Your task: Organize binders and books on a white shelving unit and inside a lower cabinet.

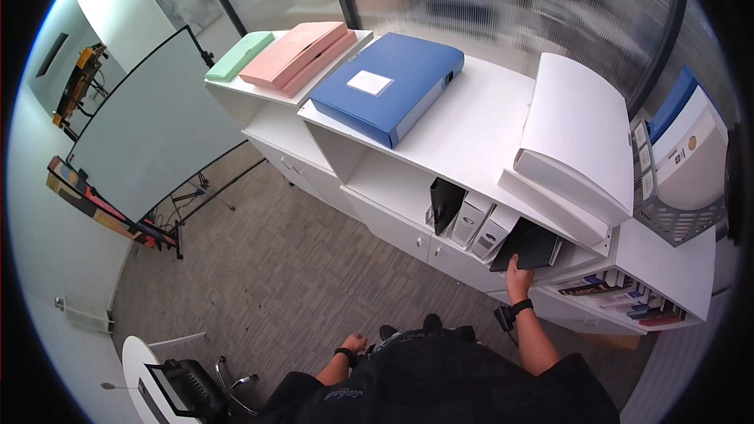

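Observation:
My right hand (pixel 519 275) grips the lower edge of a black binder or folder (pixel 526 246), which leans at a slant in the open compartment of a white cabinet (pixel 389 185). Left of that binder stand two white lever-arch binders (pixel 469 221) and an upright black folder (pixel 446 203). My left hand (pixel 355 343) hangs low beside my body, away from the cabinet; its fingers look curled, but whether they are closed is unclear.
On the cabinet top lie a blue box file (pixel 386 85), pink box files (pixel 297 56), a green one (pixel 241 56) and white ones (pixel 574 135). A grey basket (pixel 683 218) holds files at right, above books (pixel 624 297). A whiteboard (pixel 159 129) and office chair (pixel 194 388) stand left.

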A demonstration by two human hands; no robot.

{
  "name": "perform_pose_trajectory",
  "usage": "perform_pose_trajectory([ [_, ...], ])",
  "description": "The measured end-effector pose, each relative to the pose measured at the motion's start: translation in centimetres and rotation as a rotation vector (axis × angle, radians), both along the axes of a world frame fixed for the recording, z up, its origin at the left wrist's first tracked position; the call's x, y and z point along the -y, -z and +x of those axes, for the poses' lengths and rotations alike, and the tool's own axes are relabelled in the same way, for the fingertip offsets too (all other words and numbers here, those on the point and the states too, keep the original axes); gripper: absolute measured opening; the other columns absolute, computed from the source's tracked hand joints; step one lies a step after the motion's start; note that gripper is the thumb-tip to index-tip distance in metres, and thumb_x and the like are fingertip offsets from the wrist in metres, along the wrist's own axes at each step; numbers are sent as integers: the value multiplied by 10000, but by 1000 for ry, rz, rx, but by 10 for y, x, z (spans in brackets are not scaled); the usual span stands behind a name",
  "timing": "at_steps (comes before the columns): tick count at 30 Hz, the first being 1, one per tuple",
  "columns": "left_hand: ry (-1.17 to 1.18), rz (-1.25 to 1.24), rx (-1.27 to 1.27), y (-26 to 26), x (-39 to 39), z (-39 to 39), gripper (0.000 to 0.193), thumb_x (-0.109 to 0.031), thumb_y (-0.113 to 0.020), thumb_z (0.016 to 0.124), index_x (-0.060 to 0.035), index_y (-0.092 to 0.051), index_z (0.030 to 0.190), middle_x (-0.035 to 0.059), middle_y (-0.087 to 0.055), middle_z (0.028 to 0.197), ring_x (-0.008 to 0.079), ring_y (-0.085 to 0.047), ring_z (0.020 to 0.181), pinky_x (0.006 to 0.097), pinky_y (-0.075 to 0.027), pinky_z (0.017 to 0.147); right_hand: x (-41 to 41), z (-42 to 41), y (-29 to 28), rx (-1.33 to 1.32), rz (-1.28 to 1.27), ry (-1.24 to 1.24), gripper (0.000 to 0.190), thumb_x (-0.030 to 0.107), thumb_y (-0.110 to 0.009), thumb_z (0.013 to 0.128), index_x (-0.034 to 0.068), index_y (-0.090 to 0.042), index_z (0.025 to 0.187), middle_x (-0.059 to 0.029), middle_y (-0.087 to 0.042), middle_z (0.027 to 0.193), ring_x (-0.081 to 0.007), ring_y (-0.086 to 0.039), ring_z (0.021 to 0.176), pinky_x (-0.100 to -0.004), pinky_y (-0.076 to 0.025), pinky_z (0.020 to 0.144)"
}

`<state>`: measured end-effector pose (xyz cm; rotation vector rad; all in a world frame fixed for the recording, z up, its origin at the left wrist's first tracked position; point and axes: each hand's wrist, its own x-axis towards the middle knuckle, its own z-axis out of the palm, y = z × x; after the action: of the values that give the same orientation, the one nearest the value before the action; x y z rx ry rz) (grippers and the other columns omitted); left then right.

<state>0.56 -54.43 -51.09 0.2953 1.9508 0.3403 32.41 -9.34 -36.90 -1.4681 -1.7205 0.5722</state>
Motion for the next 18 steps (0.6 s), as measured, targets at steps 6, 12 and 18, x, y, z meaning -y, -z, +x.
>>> perform_pose_trajectory([
  [6,-20,14,6,3,-5,-6,495,-362,-649,947,4,-748,1264,136,-788,1085,279,-753,999,424,-581,889,0,-2,1,7,29,6,261,173,-705,993,-86,-692,1021,-296,-729,953,-530,-685,936,-538,-529,837],
  [12,-20,-10,27,1,-10,-11,496,-378,-645,950,-28,-744,1288,136,-780,1173,296,-735,1071,436,-568,928,0,-3,5,3,31,19,266,179,-700,999,-87,-684,1015,-287,-726,942,-530,-682,925,-536,-528,837],
  [18,14,-32,42,4,-14,-15,499,-372,-647,960,-28,-734,1311,134,-772,1202,282,-725,1087,427,-563,913,0,-4,6,1,48,20,276,186,-695,1006,-90,-683,1008,-286,-726,941,-525,-683,921,-531,-527,846],
])
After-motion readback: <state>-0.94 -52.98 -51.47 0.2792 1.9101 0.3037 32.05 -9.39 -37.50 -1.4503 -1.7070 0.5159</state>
